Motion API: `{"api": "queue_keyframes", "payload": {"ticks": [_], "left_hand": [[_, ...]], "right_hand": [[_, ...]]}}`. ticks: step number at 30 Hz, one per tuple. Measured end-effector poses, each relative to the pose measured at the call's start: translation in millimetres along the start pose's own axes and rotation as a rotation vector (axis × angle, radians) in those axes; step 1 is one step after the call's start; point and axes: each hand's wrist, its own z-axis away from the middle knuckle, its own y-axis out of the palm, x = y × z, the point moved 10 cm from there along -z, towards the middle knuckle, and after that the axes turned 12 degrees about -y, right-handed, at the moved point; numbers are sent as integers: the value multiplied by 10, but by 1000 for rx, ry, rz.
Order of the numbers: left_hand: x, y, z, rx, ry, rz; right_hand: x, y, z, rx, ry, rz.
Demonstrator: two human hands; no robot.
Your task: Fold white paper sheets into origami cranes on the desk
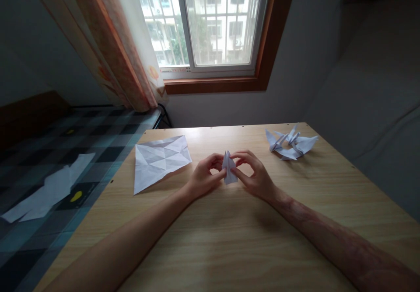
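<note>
A small piece of folded white paper (pixel 230 175) is held upright between my two hands, above the middle of the table. It has a narrow, pointed shape with a split at the top. My left hand (pixel 206 174) pinches its left side between thumb and fingers. On the opposite side, my right hand (pixel 254 174) grips it the same way, thumb low and index finger near the tip. To the left lies a creased sheet of white paper (pixel 160 158), opened out with many fold lines. Several folded paper cranes (pixel 292 143) sit together at the back right.
The wooden table (pixel 203 248) reaches to the wall below a barred window (pixel 223 25). A bed with a checked cover (pixel 108 130) stands at the left, with white paper strips (pixel 55 187) on it. A patterned curtain (pixel 111 43) hangs beside the window.
</note>
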Motion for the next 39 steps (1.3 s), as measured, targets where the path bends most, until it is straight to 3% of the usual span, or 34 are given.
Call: {"api": "queue_keyframes", "payload": {"ticks": [9, 13, 18, 22, 24, 29, 36, 39], "left_hand": [[-9, -23, 20, -48, -22, -51], [118, -184, -34, -166, -91, 57], [273, -405, -87, -318, -143, 181], [246, -382, -91, -292, -124, 186], [212, -329, -82, -252, -119, 187], [111, -230, -47, -184, -105, 197], [111, -206, -16, -172, -126, 146], [38, -205, 3, -176, -57, 68]], "right_hand": [[94, -74, -42, -45, -80, 72], [234, -75, -48, -20, -158, 68], [388, 111, -6, 196, -225, -65], [386, 268, 34, 366, -220, -105], [277, 258, 28, 325, -158, -69], [-12, 80, 40, 64, -16, 51], [-73, 67, 21, 62, 31, 19], [-2, 38, -15, 42, -4, 44]]}}
